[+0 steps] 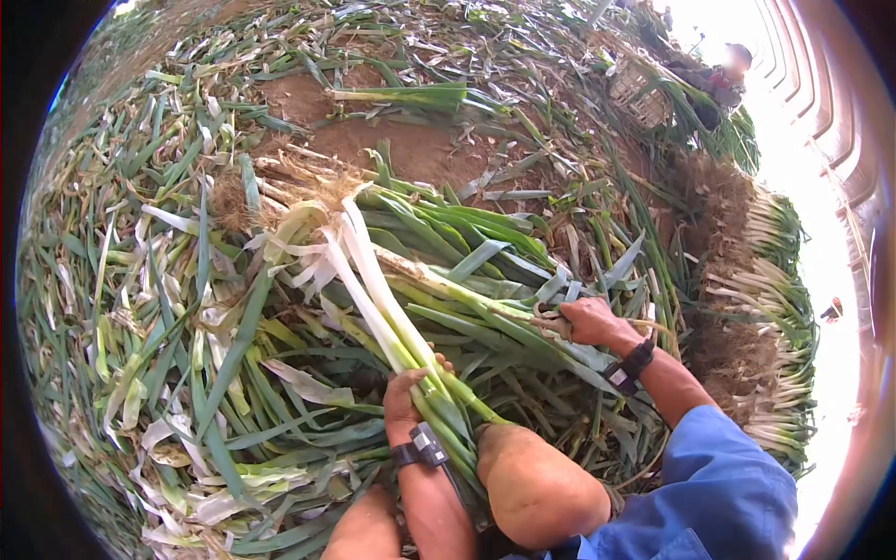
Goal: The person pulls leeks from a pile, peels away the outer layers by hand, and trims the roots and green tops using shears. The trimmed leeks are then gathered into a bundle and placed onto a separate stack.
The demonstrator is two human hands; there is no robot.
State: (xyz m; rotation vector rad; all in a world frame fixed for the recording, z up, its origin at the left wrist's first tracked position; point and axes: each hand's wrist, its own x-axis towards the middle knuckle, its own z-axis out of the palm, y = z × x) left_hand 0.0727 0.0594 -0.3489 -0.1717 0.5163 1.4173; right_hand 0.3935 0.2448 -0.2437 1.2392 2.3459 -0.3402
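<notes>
My left hand (pixel 408 394) is closed round the green upper stalks of a few leeks (pixel 378 289), whose white ends and roots point away from me. To the right, my right hand (pixel 581 322) is closed by the leaves of a leek pile (pixel 448 233); its fingers are curled, and what they grip is too small to make out. One more leek stalk (pixel 439 280) runs from the roots toward my right hand. Brown roots (pixel 327 194) bunch at the far end of the pile.
Cut leaves (pixel 140 327) cover the ground around a patch of bare soil (pixel 401 149). A row of leeks (pixel 770 280) lies along the right. Farther back are a basket (pixel 639 91) and a person (pixel 723 86). My bent knee (pixel 541 485) is close below the hands.
</notes>
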